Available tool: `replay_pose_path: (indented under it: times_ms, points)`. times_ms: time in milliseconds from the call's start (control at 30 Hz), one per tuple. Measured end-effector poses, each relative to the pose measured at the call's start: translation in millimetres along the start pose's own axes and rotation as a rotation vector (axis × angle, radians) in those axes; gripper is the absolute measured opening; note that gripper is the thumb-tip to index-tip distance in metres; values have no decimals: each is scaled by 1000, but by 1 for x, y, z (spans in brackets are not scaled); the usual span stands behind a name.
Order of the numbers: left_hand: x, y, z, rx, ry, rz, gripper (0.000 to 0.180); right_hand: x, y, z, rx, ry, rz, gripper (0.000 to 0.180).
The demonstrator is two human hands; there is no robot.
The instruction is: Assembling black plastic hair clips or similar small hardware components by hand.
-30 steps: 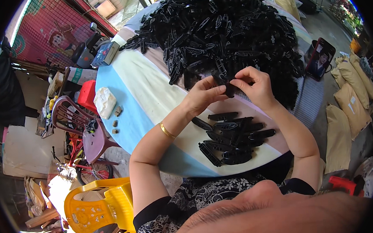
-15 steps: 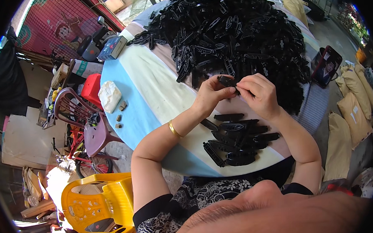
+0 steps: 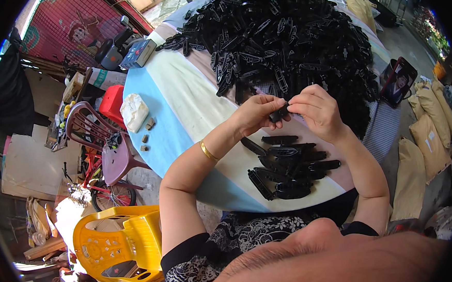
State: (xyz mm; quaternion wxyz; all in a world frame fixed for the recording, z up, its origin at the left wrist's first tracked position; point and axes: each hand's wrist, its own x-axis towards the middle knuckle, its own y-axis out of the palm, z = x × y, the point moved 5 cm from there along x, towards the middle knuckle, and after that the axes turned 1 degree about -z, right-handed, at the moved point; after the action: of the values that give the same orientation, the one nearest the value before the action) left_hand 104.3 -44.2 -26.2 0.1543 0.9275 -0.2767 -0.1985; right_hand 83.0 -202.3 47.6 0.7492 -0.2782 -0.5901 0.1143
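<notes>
Above the near half of the round table, my left hand [image 3: 258,114] holds a small black plastic piece [image 3: 277,115] between thumb and curled fingers. My right hand [image 3: 318,112] is pinched at the upper right end of that piece, close to the left thumb; whatever lies between its fingertips is too small to make out. Below both hands, a loose group of long, narrow black plastic pieces [image 3: 289,151] lies on the striped cloth [image 3: 182,110]. Beyond my hands rises a large heap of similar black pieces [image 3: 276,39].
A phone [image 3: 399,81] leans at the table's right edge. To the left are a white bag [image 3: 133,113], several small brownish blocks [image 3: 150,124] and a box [image 3: 138,54]. A yellow chair [image 3: 105,246] and a purple chair [image 3: 118,160] stand left; sacks [image 3: 429,141] line the right.
The piece in my left hand has been turned and lowered a little, and the left fingers now curl beneath it. My right hand stays pinched at it, its fingers slightly straighter.
</notes>
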Motion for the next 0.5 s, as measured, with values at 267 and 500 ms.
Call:
replay_pose_path:
  times_ms: [267,500]
  points:
    - [-11,6,-15,330,134,-27,33,5,4,-1,71,132,35,23]
    - [-14,19,-20,936,469,-247,32,-23,22,-29,280,650,290,31]
